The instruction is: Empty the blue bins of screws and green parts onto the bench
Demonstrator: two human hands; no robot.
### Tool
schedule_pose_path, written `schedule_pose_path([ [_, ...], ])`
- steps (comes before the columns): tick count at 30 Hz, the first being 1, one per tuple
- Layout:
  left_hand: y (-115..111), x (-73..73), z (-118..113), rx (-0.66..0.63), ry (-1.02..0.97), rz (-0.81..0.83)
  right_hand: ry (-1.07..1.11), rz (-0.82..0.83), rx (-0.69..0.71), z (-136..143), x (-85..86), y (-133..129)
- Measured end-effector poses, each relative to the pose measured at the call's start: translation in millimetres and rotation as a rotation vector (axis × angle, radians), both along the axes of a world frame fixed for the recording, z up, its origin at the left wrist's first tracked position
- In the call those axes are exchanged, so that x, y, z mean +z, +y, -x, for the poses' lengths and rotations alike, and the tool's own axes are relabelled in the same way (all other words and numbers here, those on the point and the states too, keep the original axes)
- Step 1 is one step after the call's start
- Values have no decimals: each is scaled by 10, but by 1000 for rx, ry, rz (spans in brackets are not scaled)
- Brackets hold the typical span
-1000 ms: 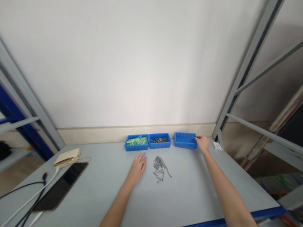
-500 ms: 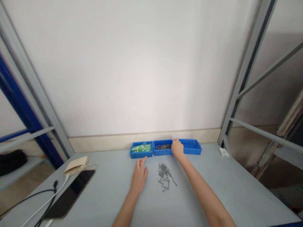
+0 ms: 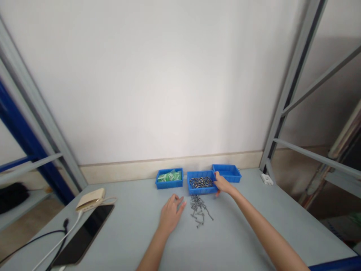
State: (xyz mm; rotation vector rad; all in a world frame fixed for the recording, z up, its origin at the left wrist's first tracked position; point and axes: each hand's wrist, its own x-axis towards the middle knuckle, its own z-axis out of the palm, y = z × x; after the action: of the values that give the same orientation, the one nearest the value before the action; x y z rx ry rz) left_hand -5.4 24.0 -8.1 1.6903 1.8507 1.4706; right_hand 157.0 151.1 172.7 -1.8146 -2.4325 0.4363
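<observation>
My right hand (image 3: 221, 183) grips the right end of a blue bin (image 3: 201, 191), thumb at the rim and fingers at the outer wall. Inside that bin lie many dark metal screws (image 3: 200, 182). Just in front of it, a loose pile of grey screws or wall plugs (image 3: 198, 210) is spread on the table. My left hand (image 3: 171, 213) is left of the pile, fingers apart and slightly bent, holding nothing. Behind the left hand stands a second blue bin (image 3: 169, 184) with green-and-white packets (image 3: 170, 175).
A third blue bin (image 3: 227, 174) stands at the back right against the wall. On the left lie a black tablet or phone (image 3: 84, 235), a cream box (image 3: 90, 199) and cables (image 3: 60, 234). A white plug-like piece (image 3: 266, 179) sits near the right frame post (image 3: 284, 109).
The middle bin of screws has come forward from the row, with my right hand on its right end. My left hand has shifted slightly right and nearer the pile.
</observation>
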Motion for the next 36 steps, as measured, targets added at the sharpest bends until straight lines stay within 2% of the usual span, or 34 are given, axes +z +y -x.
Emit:
schedule_pose_path([
  [4,-20,29,-14,20,-60,-13,199,-61,97,-13,-129,-241],
  [9,5,-12,31,184,-288,24,471,-128,181,244,-584,-459],
  [12,32,-49,51,206,-459,-134,599,-189,204,349,-869,-516],
  [14,49,-67,49,175,-542,-282,616,-215,224,364,-985,-514],
  [16,61,-77,36,138,-593,-355,562,-271,236,336,-1027,-484],
  [20,64,-75,5,76,-601,-384,368,-499,174,223,-989,-387],
  [23,62,-67,-4,68,-560,-410,349,-556,186,163,-979,-325],
  [26,56,-72,5,88,-490,-442,433,-490,197,147,-1020,-287],
  [31,32,-97,36,77,-284,-527,670,-287,176,159,-1091,-255],
  [36,10,-108,42,72,-153,-532,857,-195,168,181,-1090,-257],
])
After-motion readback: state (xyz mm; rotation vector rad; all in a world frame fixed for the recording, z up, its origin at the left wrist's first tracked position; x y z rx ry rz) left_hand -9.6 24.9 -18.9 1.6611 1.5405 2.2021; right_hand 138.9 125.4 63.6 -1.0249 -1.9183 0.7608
